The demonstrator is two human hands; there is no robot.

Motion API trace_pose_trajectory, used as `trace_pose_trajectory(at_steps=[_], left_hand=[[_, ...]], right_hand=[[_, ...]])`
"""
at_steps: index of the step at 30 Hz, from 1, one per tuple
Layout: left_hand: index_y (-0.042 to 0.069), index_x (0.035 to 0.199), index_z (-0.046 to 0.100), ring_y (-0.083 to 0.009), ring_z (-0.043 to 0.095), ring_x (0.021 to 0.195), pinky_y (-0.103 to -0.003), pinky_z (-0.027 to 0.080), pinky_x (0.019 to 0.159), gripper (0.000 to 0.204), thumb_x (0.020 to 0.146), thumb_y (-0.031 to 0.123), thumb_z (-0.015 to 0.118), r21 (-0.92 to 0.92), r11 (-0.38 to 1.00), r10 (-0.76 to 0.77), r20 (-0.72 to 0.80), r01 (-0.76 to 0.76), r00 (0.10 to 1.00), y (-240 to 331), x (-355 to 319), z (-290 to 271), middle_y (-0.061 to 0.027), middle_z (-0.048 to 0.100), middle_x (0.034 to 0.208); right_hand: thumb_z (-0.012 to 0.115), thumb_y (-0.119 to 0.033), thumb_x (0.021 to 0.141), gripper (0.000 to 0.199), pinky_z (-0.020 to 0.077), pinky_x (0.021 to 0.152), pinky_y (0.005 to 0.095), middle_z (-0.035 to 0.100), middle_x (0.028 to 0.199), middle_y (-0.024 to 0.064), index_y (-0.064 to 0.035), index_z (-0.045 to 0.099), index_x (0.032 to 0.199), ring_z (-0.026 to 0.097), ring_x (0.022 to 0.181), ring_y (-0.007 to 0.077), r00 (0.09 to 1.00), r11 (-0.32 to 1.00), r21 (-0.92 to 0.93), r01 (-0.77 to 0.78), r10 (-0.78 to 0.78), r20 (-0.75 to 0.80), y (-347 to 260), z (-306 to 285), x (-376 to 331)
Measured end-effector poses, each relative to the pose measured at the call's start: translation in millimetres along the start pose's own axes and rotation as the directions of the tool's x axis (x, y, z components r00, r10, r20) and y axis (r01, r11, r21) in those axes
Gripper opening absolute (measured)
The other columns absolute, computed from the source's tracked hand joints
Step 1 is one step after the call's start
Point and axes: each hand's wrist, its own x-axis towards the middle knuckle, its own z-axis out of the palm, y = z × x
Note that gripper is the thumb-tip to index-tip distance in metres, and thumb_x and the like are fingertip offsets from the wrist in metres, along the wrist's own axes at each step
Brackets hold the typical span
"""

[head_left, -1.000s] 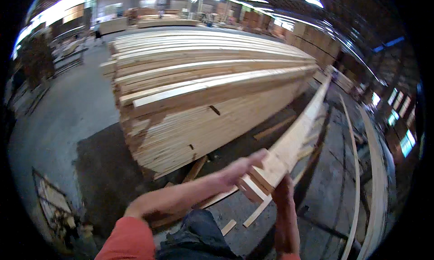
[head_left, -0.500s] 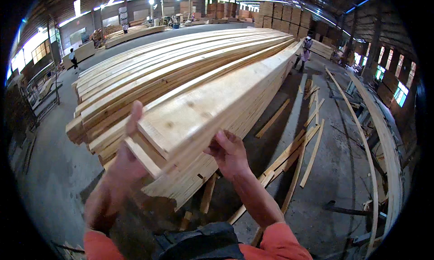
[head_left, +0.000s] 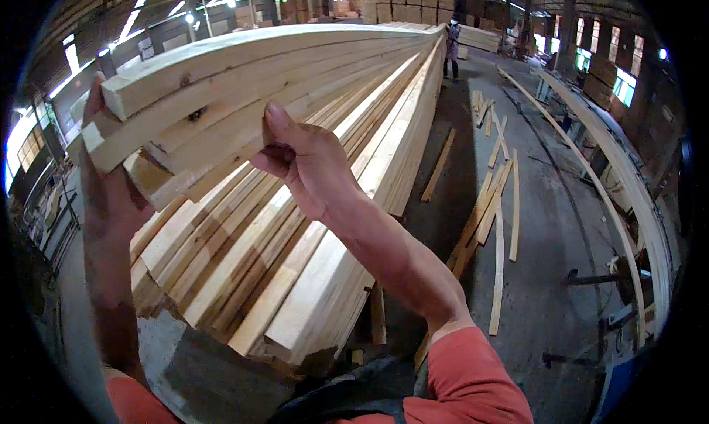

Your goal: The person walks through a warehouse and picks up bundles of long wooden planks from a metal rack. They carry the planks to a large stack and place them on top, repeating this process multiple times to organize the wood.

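Observation:
Several long pale boards (head_left: 244, 77), pressed face to face, are raised at their near end and slant over the wood stack. My left hand (head_left: 118, 202) wraps around their near ends from below, part of its fingers hidden behind the wood. Farther along, my right hand (head_left: 306, 158) is closed at the lower edge of the boards, thumb up against their side and fingers curled beneath. A dark knot (head_left: 196, 114) marks one board. Beneath lies the stack of long timber (head_left: 251, 276), its near ends uneven.
At the far end of the boards stands a person (head_left: 452, 51). Loose wood strips (head_left: 487, 210) lie on the floor to the right. Beyond them runs a long curved board (head_left: 591, 121) on metal supports. Tall wood stacks (head_left: 410, 2) rise at the back.
The boards' near end has been lifted and tipped to the left, uncovering the stack beneath. Both hands have risen and moved left with it.

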Motion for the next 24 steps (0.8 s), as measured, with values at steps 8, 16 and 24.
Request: trace_pose_trajectory(at_steps=[8, 16, 24], left_hand=[[0.002, 0.143, 0.043, -0.0252, 0.051, 0.128, -0.042, 0.042, 0.107, 0.064, 0.098, 0.047, 0.048, -0.069, 0.997, -0.048, -0.015, 0.047, 0.999, 21.3, -47.3, -121.0, -0.0154, 0.055, 0.136], [0.004, 0.138, 0.048, -0.0249, 0.054, 0.126, -0.043, 0.043, 0.108, 0.059, 0.100, 0.048, 0.045, -0.004, 0.996, -0.091, 0.036, 0.092, 0.995, -23.5, -87.5, -130.2, -0.0160, 0.057, 0.133], [0.003, 0.144, 0.036, -0.0227, 0.054, 0.125, -0.041, 0.048, 0.102, 0.059, 0.099, 0.036, 0.055, -0.050, 0.997, 0.068, 0.146, -0.061, 0.987, -21.0, -83.6, -94.2, -0.0101, 0.051, 0.135]], right_hand=[[0.071, -0.031, 0.092, 0.028, 0.0587, 0.073, 0.0296, 0.061, 0.083, 0.0027, -0.0039, 0.063, 0.091, 0.060, 0.075, 0.0131, 0.987, 0.990, 0.092, -0.110, 0.120, -0.109, 113.4, 64.3, 17.6], [0.058, -0.027, 0.099, 0.036, 0.0577, 0.088, 0.0364, 0.068, 0.108, 0.0099, 0.0006, 0.059, 0.121, 0.067, 0.101, 0.0228, 0.985, 0.991, 0.063, -0.120, 0.127, -0.113, 189.9, 22.4, -14.9], [0.065, -0.038, 0.095, 0.039, 0.0596, 0.071, 0.0295, 0.070, 0.091, 0.0066, -0.0007, 0.065, 0.103, 0.069, 0.079, 0.0152, 0.969, 0.995, -0.094, -0.017, -0.007, -0.247, 142.3, 51.1, -18.7]])
